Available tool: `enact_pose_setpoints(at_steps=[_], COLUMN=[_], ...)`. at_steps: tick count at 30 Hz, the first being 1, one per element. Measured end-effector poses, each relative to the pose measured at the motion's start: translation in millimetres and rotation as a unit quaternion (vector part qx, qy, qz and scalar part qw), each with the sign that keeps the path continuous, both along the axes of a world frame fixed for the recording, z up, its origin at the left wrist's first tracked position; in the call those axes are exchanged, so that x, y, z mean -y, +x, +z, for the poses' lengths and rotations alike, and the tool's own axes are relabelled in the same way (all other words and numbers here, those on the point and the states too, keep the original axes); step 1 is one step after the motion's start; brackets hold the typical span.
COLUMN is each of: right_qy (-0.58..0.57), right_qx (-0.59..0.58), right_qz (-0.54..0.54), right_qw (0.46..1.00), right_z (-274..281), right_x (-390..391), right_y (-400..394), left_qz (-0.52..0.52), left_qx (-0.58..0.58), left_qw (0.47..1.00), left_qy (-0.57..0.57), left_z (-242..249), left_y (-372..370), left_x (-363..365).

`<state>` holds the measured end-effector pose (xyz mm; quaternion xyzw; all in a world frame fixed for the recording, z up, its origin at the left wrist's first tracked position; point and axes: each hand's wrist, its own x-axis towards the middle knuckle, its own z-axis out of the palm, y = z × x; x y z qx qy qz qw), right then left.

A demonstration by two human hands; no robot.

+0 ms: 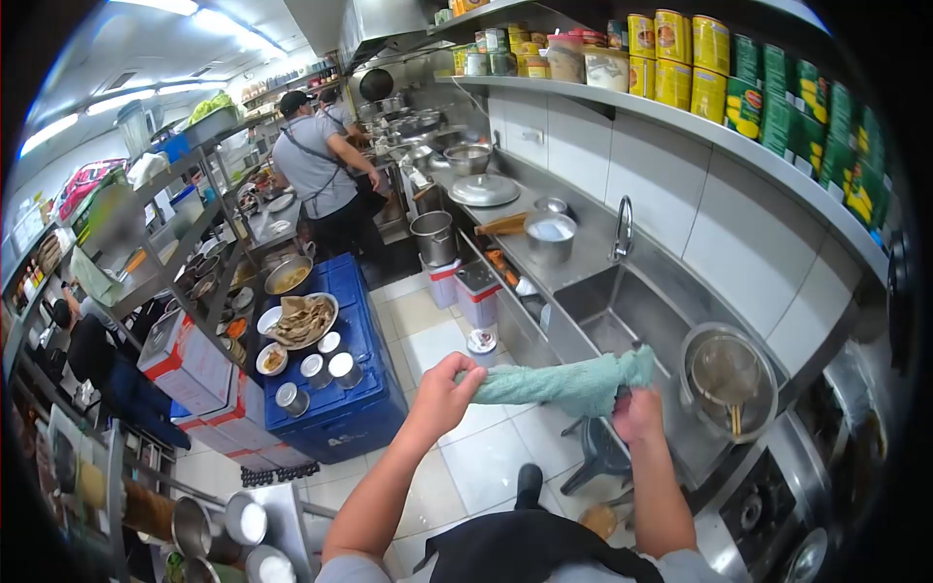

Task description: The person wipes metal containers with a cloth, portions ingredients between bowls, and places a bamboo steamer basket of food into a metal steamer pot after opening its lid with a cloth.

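Note:
A light green cloth point(544, 385) is stretched between my two hands in front of the counter edge. My left hand point(450, 391) is closed on its left end, with the thumb on top. At the other end, my right hand point(638, 413) grips the cloth, whose bunched end partly covers the fingers. Just beyond the cloth lies the steel sink point(622, 301) with its curved faucet point(622, 229). To the right of my right hand, a wire strainer point(724, 367) rests in a metal bowl point(770, 398).
On the left stands a blue chest point(335, 428) bearing a plate of brown flat pieces point(303, 321) and several lidded jars. A pot point(550, 239) and a large lid point(484, 189) sit on the counter. Cans point(673, 78) line the shelf above. A person point(316, 160) works farther back.

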<state>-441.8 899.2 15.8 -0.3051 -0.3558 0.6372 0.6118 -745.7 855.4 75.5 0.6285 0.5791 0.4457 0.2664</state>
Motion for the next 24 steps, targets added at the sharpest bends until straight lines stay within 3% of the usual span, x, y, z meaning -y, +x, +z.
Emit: enact_pose_setpoints(at_steps=[1, 2, 3, 5, 6, 7, 9, 10, 11, 13, 14, 15, 17, 18, 21, 22, 24], right_qy=[0.036, 0.021, 0.019, -0.011, 0.001, 0.009, 0.037, -0.020, -0.031, -0.004, 0.021, 0.017, -0.010, 0.010, 0.021, -0.036, -0.073], right_qx=[-0.057, -0.076, -0.072, -0.057, -0.015, 0.029, 0.045, 0.063, 0.064, 0.101, 0.156, 0.162, 0.299, 0.340, 0.420, 0.381, 0.356], right_qz=[-0.010, -0.021, -0.030, 0.004, 0.032, 0.061, 0.001, -0.078, -0.089, -0.190, -0.178, -0.191, -0.245, -0.283, -0.333, -0.327, -0.378], right_qw=[0.998, 0.997, 0.997, 0.998, 0.999, 0.998, 0.998, 0.995, 0.994, 0.977, 0.971, 0.968, 0.922, 0.897, 0.844, 0.864, 0.851], right_z=[12, 21, 15, -7, -24, -35, -9, 6, 2, -9, -20, -30, -18, -16, -25, -14, -8], right_x=[-15, -27, -45, -91, -120, -143, -168, -176, -186, -203, -211, -213, -211, -216, -244, -248, -265], right_y=[2, -1, -2, 3, 2, 0, -11, -10, -1, 22, 38, 50, 57, 54, 50, 52, 63], left_qz=[0.006, -0.023, -0.032, -0.148, -0.234, -0.253, -0.307, -0.293, -0.303, -0.361, -0.440, -0.452, -0.468, -0.504, -0.531, -0.527, -0.578], left_qx=[0.012, -0.174, -0.170, -0.135, -0.014, -0.010, 0.086, 0.075, 0.078, -0.005, 0.040, 0.045, -0.005, 0.005, 0.055, 0.050, 0.027], left_qw=[1.000, 0.983, 0.983, 0.964, 0.971, 0.966, 0.946, 0.950, 0.946, 0.928, 0.897, 0.890, 0.855, 0.847, 0.830, 0.831, 0.795], left_qy=[-0.013, 0.055, 0.053, 0.176, 0.047, 0.041, -0.063, -0.075, -0.086, -0.097, -0.020, -0.022, -0.225, -0.170, -0.161, -0.171, -0.181], left_z=[-8, -23, -41, -52, -49, -58, -94, -103, -99, -90, -96, -102, -75, -95, -116, -108, -102], left_y=[3, 6, 17, 60, 82, 95, 127, 138, 145, 159, 168, 174, 181, 185, 215, 217, 217], left_x=[-30, -60, -79, -116, -131, -156, -215, -240, -256, -285, -304, -321, -351, -376, -436, -444, -470])
